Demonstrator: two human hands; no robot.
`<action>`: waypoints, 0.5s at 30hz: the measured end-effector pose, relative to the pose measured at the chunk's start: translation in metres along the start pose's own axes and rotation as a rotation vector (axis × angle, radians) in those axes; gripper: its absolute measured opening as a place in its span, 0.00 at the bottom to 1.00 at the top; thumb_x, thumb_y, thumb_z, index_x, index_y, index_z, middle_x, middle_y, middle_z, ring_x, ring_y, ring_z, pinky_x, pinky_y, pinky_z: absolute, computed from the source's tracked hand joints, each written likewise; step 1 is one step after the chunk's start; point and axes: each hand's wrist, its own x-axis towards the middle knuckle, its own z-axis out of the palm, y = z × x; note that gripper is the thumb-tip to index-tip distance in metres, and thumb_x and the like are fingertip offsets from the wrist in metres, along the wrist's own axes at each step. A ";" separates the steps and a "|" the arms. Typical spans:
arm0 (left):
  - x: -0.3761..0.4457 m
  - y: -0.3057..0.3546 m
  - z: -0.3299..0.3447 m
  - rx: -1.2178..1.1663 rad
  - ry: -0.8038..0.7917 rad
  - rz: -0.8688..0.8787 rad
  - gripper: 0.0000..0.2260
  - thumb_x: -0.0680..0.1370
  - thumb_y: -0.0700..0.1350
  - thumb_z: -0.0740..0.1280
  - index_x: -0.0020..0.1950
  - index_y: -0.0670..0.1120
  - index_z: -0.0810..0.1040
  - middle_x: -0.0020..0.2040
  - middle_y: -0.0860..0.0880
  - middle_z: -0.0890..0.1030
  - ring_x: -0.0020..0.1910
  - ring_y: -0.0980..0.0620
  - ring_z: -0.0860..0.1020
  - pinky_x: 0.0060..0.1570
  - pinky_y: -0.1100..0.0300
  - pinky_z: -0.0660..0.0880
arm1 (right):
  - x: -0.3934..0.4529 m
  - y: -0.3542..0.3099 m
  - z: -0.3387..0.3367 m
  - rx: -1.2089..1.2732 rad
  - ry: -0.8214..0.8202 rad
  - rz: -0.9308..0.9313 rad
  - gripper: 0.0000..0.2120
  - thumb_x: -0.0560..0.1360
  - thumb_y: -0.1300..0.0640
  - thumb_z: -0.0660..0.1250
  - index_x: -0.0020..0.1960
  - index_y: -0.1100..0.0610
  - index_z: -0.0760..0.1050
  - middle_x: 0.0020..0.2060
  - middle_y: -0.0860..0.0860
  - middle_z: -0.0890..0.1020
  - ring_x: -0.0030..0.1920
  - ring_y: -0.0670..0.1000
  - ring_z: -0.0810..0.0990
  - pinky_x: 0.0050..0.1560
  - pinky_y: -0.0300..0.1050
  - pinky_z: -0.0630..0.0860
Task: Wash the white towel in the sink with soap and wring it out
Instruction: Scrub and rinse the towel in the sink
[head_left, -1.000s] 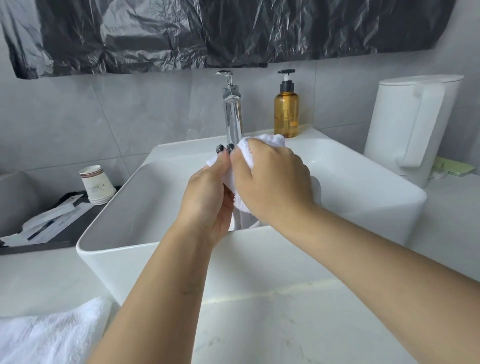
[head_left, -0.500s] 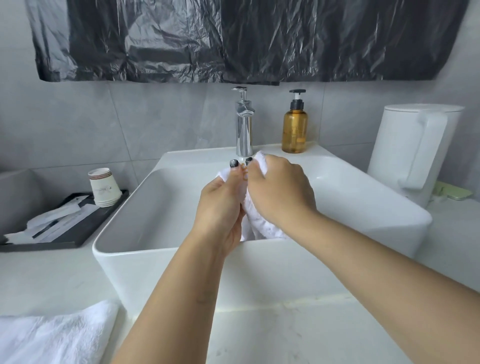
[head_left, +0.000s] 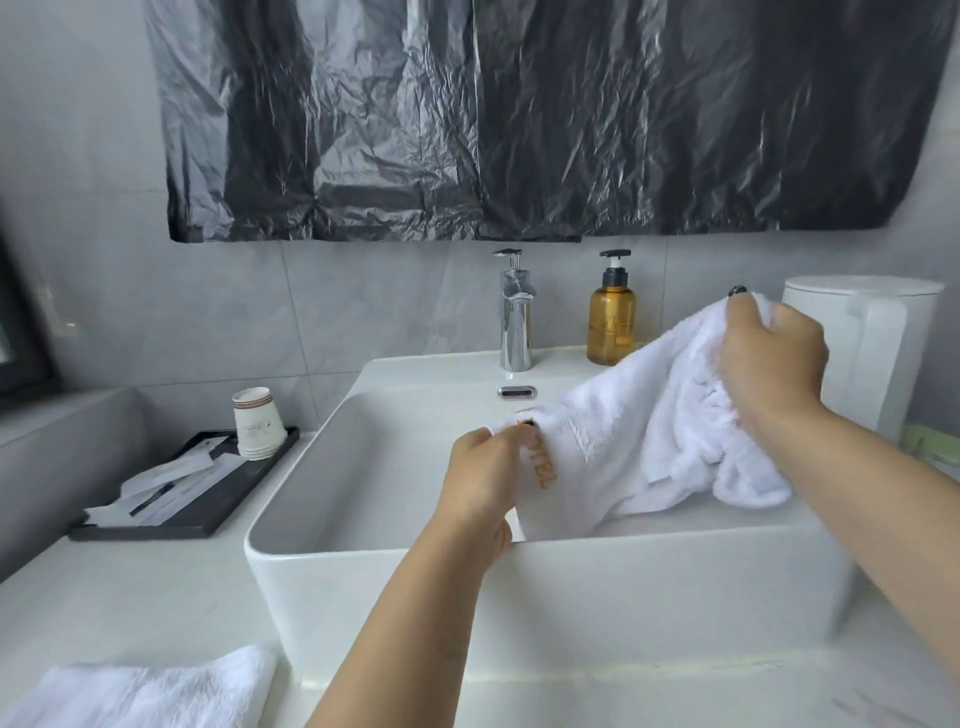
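My left hand (head_left: 485, 475) pinches one corner of the white terry towel with gold lettering (head_left: 631, 447), fingers curled round it over the white rectangular ceramic sink (head_left: 363, 577). My right hand (head_left: 771, 358) grips the opposite end, raised above the sink's right rim. The towel stretches between them. The amber pump soap bottle (head_left: 611, 319) stands beyond my fingers, beside the chrome tap (head_left: 516, 317).

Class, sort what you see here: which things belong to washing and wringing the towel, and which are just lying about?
For the job:
white towel
sink
tap
soap bottle
left hand
right hand

Lying about:
paper cups
black tray
second towel
white kettle
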 end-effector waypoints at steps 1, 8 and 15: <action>0.004 0.000 0.001 0.045 -0.013 -0.032 0.08 0.77 0.38 0.66 0.53 0.37 0.79 0.42 0.44 0.83 0.37 0.48 0.81 0.40 0.58 0.80 | 0.004 -0.005 -0.003 -0.006 -0.005 -0.075 0.19 0.78 0.51 0.58 0.31 0.55 0.57 0.28 0.51 0.65 0.37 0.55 0.65 0.39 0.48 0.64; 0.016 -0.005 0.011 0.318 0.033 -0.213 0.12 0.77 0.41 0.66 0.60 0.41 0.74 0.47 0.43 0.77 0.43 0.45 0.77 0.46 0.55 0.76 | -0.024 0.033 0.005 -0.526 -0.460 -0.255 0.16 0.79 0.45 0.58 0.38 0.54 0.69 0.42 0.53 0.80 0.47 0.60 0.77 0.43 0.48 0.70; 0.018 -0.007 0.012 0.731 -0.200 -0.214 0.09 0.74 0.32 0.60 0.49 0.41 0.77 0.46 0.46 0.77 0.46 0.49 0.76 0.46 0.58 0.76 | -0.048 0.039 0.018 -0.793 -0.842 -0.382 0.39 0.58 0.32 0.72 0.58 0.51 0.60 0.54 0.48 0.62 0.59 0.54 0.66 0.57 0.53 0.72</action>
